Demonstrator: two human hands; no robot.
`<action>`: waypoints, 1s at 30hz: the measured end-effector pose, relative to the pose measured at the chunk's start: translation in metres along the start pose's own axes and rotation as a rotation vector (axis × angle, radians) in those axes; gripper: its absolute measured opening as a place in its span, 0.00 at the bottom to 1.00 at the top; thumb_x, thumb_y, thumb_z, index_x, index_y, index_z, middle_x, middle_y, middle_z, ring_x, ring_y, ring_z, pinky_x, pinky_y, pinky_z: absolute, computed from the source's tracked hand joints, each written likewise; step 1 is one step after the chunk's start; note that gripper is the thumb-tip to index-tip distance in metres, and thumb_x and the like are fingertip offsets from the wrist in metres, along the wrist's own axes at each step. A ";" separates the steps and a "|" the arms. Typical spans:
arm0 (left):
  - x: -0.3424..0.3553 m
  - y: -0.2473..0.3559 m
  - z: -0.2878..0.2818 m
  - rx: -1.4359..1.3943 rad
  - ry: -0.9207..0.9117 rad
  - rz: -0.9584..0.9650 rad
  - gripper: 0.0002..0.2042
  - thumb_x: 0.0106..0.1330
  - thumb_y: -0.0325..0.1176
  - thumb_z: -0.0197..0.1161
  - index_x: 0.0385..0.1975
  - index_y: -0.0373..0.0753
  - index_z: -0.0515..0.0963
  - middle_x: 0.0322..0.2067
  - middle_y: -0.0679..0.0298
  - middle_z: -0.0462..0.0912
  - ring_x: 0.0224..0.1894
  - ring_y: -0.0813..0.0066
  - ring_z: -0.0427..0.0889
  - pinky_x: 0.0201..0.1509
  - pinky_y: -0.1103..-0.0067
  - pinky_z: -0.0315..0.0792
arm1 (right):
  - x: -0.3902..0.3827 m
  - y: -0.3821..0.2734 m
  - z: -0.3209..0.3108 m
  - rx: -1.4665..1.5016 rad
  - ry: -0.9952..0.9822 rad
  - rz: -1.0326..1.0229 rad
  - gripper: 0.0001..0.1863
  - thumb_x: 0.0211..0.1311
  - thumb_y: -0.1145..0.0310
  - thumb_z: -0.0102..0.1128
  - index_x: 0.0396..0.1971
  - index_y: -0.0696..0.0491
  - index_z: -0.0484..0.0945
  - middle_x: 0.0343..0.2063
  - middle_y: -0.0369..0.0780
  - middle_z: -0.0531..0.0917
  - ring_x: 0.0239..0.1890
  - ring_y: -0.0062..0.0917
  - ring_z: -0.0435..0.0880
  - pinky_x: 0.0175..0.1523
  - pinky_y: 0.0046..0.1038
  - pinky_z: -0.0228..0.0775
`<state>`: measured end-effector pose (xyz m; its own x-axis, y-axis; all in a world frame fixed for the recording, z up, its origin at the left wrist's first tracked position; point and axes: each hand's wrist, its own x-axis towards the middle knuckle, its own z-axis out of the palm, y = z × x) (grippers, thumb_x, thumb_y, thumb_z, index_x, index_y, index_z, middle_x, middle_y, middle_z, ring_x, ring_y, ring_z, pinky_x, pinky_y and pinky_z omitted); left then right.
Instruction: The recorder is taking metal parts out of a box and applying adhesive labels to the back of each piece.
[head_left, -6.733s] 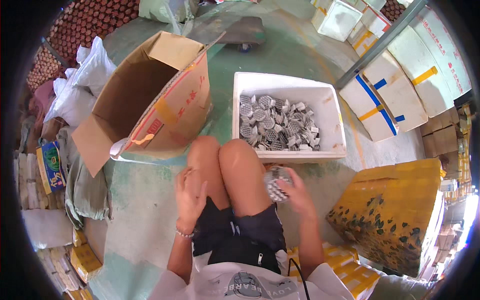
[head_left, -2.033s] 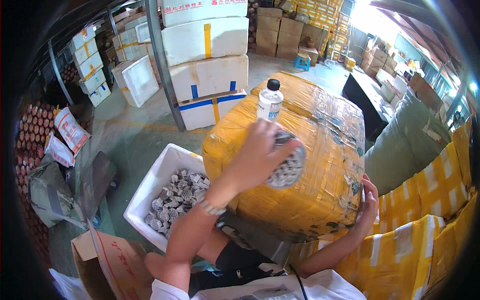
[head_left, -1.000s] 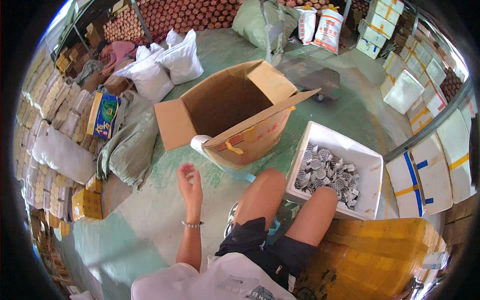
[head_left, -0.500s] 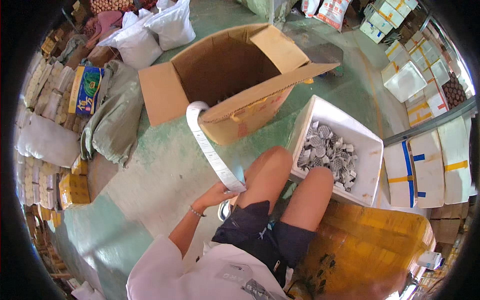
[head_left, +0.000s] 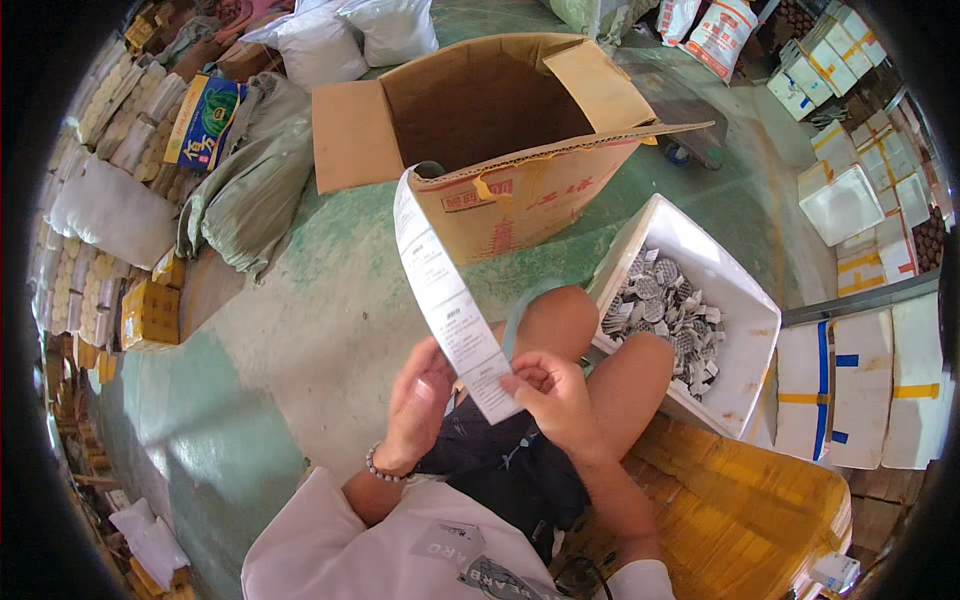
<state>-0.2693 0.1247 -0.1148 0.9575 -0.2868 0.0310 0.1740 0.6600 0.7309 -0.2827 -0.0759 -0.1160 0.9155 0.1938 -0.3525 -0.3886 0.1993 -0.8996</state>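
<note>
A long strip of white printed labels [head_left: 445, 300] hangs over the front edge of a large open cardboard box [head_left: 530, 200] and runs down to my lap. My right hand [head_left: 560, 400] pinches the strip's lower end, thumb on the printed face. Beside the strip's left edge, my left hand [head_left: 415, 405] is half open with bent fingers; some fingertips are hidden there. A translucent bluish band [head_left: 518, 318] curves behind the strip above my thigh. To the right, a white foam box [head_left: 745, 330] holds many small round grey-and-white patterned pieces [head_left: 665, 300].
A yellow-taped box [head_left: 740, 500] lies beside my right thigh. White foam boxes [head_left: 860, 380] stack along the right. Grey-green sacks [head_left: 250, 190], white bags [head_left: 320, 45] and stacked packs [head_left: 120, 140] line the left. A blue printed box [head_left: 205, 120] leans among them.
My right hand has come into view and taken the strip's end. My left hand has moved off that end to the strip's left edge. The view has shifted slightly.
</note>
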 end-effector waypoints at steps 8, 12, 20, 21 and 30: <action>-0.026 -0.029 -0.001 0.526 -0.307 -0.881 0.34 0.62 0.29 0.76 0.66 0.32 0.66 0.64 0.52 0.73 0.67 0.64 0.75 0.69 0.68 0.69 | 0.011 -0.008 0.008 0.244 0.358 -0.420 0.08 0.71 0.77 0.63 0.41 0.55 0.71 0.32 0.33 0.79 0.34 0.12 0.77 0.41 0.16 0.70; -0.029 -0.042 0.021 0.991 -0.053 0.001 0.25 0.55 0.33 0.80 0.52 0.34 0.80 0.49 0.55 0.76 0.49 0.63 0.78 0.57 0.67 0.73 | 0.025 -0.032 0.002 0.632 0.257 -0.316 0.08 0.72 0.76 0.63 0.42 0.54 0.71 0.34 0.35 0.82 0.38 0.16 0.81 0.46 0.19 0.73; 0.020 -0.022 -0.004 1.142 -0.513 0.260 0.10 0.60 0.27 0.73 0.40 0.32 0.83 0.39 0.51 0.85 0.42 0.60 0.84 0.49 0.66 0.75 | 0.053 -0.087 0.012 0.530 0.285 -0.415 0.08 0.72 0.73 0.62 0.42 0.54 0.71 0.38 0.42 0.86 0.39 0.24 0.88 0.46 0.26 0.86; 0.015 -0.016 -0.009 1.108 -0.535 0.314 0.10 0.60 0.27 0.73 0.40 0.32 0.83 0.39 0.51 0.85 0.42 0.60 0.84 0.49 0.66 0.75 | 0.059 -0.094 0.004 0.464 0.301 -0.357 0.09 0.70 0.75 0.64 0.43 0.56 0.73 0.36 0.39 0.85 0.34 0.17 0.82 0.40 0.19 0.75; -0.050 -0.009 0.014 0.232 0.109 -0.248 0.08 0.78 0.29 0.56 0.46 0.30 0.74 0.44 0.47 0.85 0.42 0.59 0.89 0.41 0.64 0.87 | 0.040 -0.071 -0.018 0.318 0.070 -0.253 0.24 0.72 0.67 0.64 0.61 0.57 0.66 0.49 0.47 0.84 0.49 0.27 0.86 0.55 0.29 0.78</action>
<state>-0.3216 0.1234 -0.1138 0.9137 -0.3346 -0.2305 0.3594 0.4011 0.8426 -0.2170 -0.0992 -0.0709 0.9869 0.0365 -0.1571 -0.1529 0.5215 -0.8395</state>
